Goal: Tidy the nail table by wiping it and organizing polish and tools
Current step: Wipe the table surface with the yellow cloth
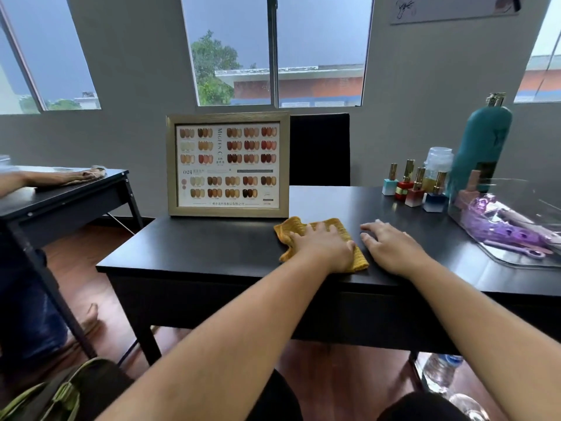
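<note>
Wiping the black table with the yellow cloth, judging by the flat press of the left hand on it. Keeping the palm flat and the cloth spread, not bunched, for even contact; working in overlapping passes out from the framed colour chart toward the near edge. Lifting or sliding the chart aside at some point, since the strip under it is out of reach otherwise. Steering clear of the polish bottles, well to the right of the chart and standing close together, easy to knock over with a wide sweep. Clearing them, and the clear tray of tools farther right of the chart, before wiping that end.

Reaching forward with both bare forearms, nearly straight. Pressing the left hand palm-down on the cloth, just right of the chart's lower right corner, fingers extended and lying close together, thumb tucked along the cloth's near edge. Resting the right hand flat on bare table just beside the cloth, farther right of the chart, fingers slightly spread and gripping nothing, apparently steadying.
</note>
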The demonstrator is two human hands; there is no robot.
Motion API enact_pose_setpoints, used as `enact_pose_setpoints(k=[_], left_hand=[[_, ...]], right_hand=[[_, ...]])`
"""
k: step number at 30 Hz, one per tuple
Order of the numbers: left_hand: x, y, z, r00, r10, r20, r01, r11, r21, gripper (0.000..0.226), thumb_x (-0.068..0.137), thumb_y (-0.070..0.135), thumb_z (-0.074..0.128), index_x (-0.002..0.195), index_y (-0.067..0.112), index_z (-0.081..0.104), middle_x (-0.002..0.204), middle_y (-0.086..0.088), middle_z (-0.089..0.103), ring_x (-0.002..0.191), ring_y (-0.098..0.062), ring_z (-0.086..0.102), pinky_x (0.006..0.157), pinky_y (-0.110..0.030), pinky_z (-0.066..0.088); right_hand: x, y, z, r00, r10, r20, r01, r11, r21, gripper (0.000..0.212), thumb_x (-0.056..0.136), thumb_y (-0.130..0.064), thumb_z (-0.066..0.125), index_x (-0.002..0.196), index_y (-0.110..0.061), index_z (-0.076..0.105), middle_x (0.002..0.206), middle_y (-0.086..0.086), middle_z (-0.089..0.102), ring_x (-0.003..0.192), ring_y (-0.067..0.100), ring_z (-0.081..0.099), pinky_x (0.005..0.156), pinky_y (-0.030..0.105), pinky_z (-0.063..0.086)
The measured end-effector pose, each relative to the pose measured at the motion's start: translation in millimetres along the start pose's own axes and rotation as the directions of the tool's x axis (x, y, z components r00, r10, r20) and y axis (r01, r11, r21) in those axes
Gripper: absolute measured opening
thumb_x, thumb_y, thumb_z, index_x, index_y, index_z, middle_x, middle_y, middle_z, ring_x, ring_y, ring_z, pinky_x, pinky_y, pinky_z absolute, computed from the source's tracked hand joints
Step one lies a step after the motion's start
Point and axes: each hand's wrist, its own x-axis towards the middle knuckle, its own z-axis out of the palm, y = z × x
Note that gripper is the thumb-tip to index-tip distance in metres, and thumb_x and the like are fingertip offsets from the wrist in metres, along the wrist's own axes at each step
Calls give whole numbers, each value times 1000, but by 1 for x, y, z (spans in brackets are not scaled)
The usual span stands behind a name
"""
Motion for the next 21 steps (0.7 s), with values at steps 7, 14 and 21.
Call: enact_pose_setpoints(k=[7, 14, 21], left_hand=[[-2, -57, 8, 999, 35, -10, -34, 999, 41, 70, 85, 71, 12, 147, 39, 6, 159, 7, 3, 146, -20, -1, 114, -54, 2], [-17, -170, -8, 932, -340, -126, 345, 939, 18, 68, 87, 67, 15, 148, 37, 12, 159, 5, 11, 146, -23, 10, 115, -51, 7], [-1, -121, -7, 938, -341, -55, 341, 940, -19, 63, 92, 53, 15, 149, 27, 8, 159, -7, 2, 145, -35, 1, 113, -61, -1]], right_hand=[[0, 2, -1, 999, -26, 19, 26, 999, -29, 41, 99, -39, 28, 134, -26, 46, 143, -1, 46, 136, 20, 35, 112, 45, 24], [1, -1, 1, 1000, -20, 5, 20, 998, -52, 43, 99, -41, 28, 136, -26, 45, 145, 0, 44, 140, 20, 29, 112, 43, 20], [2, -1, 5, 1000, -16, 9, 17, 994, -107, 43, 98, -43, 29, 136, -27, 43, 146, -2, 42, 141, 22, 27, 112, 46, 19]])
